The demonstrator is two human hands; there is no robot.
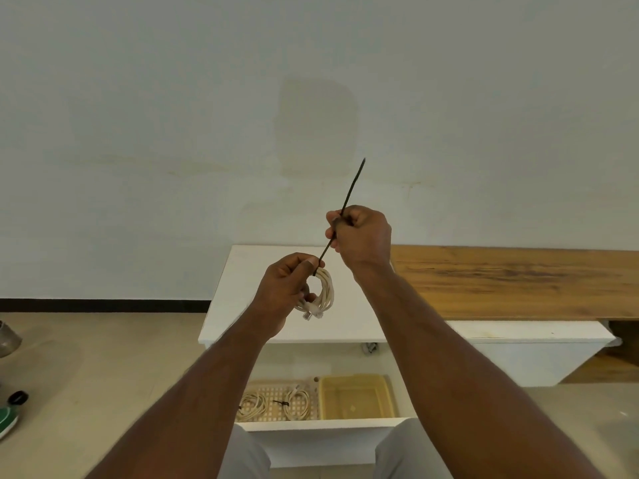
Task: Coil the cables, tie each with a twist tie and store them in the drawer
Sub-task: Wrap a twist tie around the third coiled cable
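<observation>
your left hand [284, 288] has its grip round one coiled cable [323, 292], cream, held in the air above the white worktop [242, 299]; the coil hangs with its plugs at the bottom. your right hand [359, 236] has its grip closed round one black tie [340, 219], whose long axis runs slantwise, lower end at the coil's top, free end pointing up and right toward the wall. below, the open drawer [325, 425] holds two more coiled cables [254, 404] on a perforated tray [276, 392], beside one yellow bin [356, 397].
</observation>
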